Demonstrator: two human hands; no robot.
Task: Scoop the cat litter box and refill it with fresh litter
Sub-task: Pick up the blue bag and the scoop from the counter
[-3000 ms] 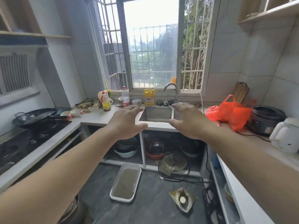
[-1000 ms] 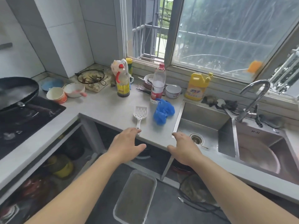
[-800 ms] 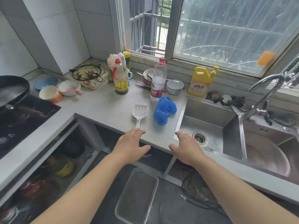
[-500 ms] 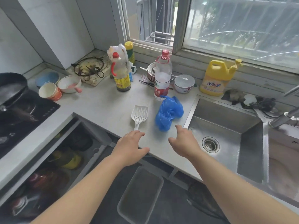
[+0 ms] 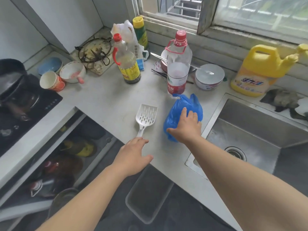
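Two hands reaching for scoop and bag

Both hands are out over the worktop [image 5: 103, 104] near its front edge, and the step in hand looks like gathering tools before any scooping starts. The left hand [image 5: 133, 155] hovers with fingers extended and relaxed, fingertips at the end of the handle of the litter scoop [image 5: 146, 116]; whether they touch it I cannot tell, and it grips nothing yet. The right hand [image 5: 185, 126] lies spread, fingers straight, on top of the blue plastic bag [image 5: 183, 107], not yet curled round it.

The litter box [image 5: 148, 195] sits on the dark floor below the worktop's front edge, directly under the hands: a rounded rectangular tray with a pale translucent rim, filled with grey litter.

My guess is that the next move calls for closing the left fingers round the thin handle and bunching the bag in the right hand, then stooping to the box.

The scoop is white rigid plastic, a flat slotted blade tapering to a narrow handle. The bag is thin, crumpled, glossy film and will crush and slip under a loose grip. The worktop is pale, matt and smooth. Just beside the bag, toward the back edge, stands a clear water bottle [image 5: 179, 64] with a red cap; a steel sink [image 5: 250, 130] is sunk in to the right.
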